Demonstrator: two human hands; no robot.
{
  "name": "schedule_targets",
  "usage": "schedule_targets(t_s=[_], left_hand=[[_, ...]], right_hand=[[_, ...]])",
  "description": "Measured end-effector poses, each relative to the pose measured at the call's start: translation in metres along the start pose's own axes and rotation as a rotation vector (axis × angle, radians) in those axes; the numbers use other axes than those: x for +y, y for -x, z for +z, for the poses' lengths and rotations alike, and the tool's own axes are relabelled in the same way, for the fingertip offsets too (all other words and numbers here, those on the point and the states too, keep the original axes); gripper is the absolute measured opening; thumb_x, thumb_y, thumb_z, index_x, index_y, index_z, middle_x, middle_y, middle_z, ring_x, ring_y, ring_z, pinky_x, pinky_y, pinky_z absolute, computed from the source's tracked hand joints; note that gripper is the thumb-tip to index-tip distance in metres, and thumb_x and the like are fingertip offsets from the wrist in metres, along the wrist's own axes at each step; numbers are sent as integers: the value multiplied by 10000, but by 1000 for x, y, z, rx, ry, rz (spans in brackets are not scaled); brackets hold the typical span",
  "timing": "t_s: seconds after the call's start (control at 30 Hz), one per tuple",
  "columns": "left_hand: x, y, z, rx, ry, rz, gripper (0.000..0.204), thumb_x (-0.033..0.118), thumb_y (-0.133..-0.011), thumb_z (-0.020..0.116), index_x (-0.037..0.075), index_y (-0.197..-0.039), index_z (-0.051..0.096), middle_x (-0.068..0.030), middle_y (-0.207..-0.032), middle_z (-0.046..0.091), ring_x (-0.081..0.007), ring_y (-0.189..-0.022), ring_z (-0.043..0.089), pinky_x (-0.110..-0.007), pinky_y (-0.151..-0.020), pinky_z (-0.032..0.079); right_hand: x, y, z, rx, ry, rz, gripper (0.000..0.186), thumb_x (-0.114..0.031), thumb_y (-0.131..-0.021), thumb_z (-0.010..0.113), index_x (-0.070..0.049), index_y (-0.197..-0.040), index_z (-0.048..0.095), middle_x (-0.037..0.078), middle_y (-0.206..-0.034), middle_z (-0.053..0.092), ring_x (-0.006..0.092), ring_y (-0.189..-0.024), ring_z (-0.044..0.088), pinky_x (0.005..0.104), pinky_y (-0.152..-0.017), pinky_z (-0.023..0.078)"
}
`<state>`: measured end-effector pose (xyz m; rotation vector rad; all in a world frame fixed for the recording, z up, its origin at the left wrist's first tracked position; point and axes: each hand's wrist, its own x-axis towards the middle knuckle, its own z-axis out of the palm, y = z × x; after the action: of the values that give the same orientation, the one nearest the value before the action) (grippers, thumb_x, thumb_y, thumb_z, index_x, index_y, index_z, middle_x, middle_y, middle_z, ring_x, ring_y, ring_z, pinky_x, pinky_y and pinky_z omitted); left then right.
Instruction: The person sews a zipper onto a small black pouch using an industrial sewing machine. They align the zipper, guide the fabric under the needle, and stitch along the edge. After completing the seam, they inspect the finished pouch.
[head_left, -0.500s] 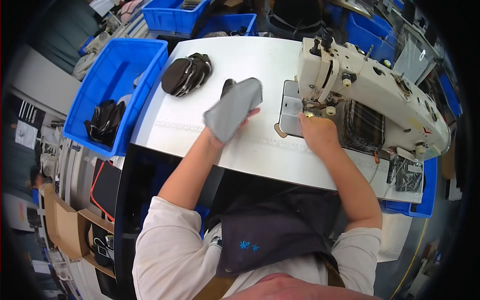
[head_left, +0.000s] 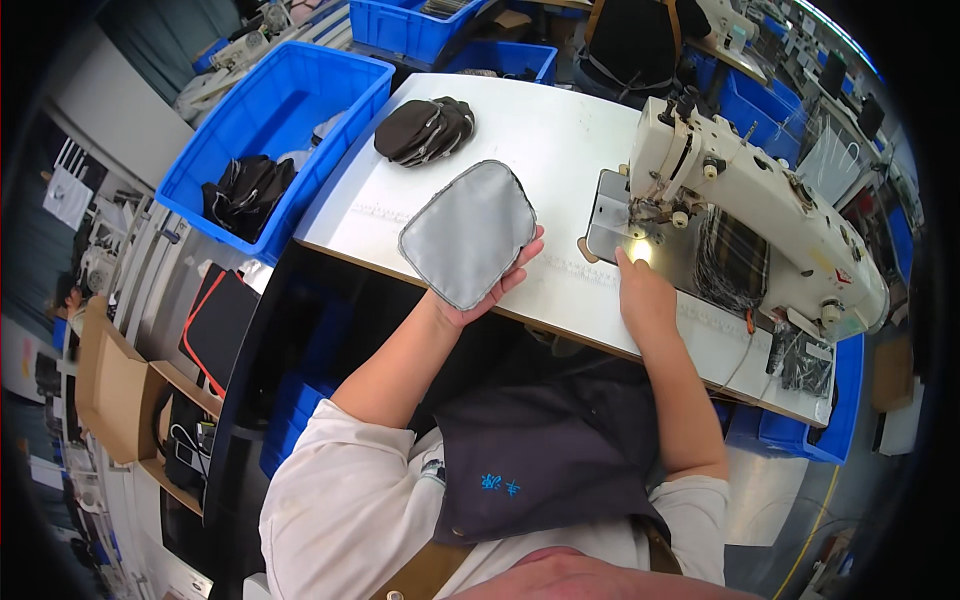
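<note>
A grey fabric panel (head_left: 470, 235) with rounded corners and a dark edge lies face up across my left hand (head_left: 500, 290). My left fingers show along its lower right edge and hold it from below; the thumb is hidden. My right hand (head_left: 645, 290) is closed at the near edge of the sewing machine's metal plate (head_left: 608, 215). Whatever is in its fingers, if anything, is hidden. The white sewing machine (head_left: 760, 200) stands just beyond that hand, its lamp lighting the plate. A pile of dark fabric pieces (head_left: 425, 132) rests on the white table (head_left: 560, 120), beyond the panel.
At the left stands a blue bin (head_left: 270, 245) with dark pieces (head_left: 250, 195) inside. A dark stack of pieces (head_left: 730, 260) sits under the machine arm. Plastic-wrapped items (head_left: 803, 362) lie at the table's right end. An open cardboard box (head_left: 115, 385) is at lower left.
My left hand has brought the grey panel nearer to me and turned it flat, so its whole face shows. My right hand has drawn back slightly from the needle area. The view has shifted.
</note>
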<state>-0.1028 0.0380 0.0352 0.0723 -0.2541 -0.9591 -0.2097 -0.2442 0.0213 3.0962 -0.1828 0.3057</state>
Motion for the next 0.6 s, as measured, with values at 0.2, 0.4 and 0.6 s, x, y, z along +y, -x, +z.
schedule_targets(t_s=[0.2,0.4,0.6], left_hand=[[-10,3,12,71,-69,17,602,428,-1088,467,24,-1532,414,-246,-1558,452,-366,-1408,521,-485,-1003,596],[-18,3,0,18,-97,6,632,443,-1087,462,13,-1546,401,-248,-1591,416,-368,-1442,482,-491,-1058,554],[-19,8,2,245,-392,50,469,340,-1070,557,38,-1426,512,-172,-1390,610,-259,-1139,690,-355,-824,633]], right_hand=[[-4,23,5,170,-139,76,295,-203,-987,609,-125,-1251,715,98,-871,651,306,-828,663,442,-731,539],[-1,26,3,224,-197,47,259,-221,-977,639,-119,-1192,743,96,-857,656,308,-824,660,440,-730,534],[-2,24,3,231,-216,35,252,-220,-952,668,-107,-1166,737,90,-861,658,302,-834,666,449,-729,535]])
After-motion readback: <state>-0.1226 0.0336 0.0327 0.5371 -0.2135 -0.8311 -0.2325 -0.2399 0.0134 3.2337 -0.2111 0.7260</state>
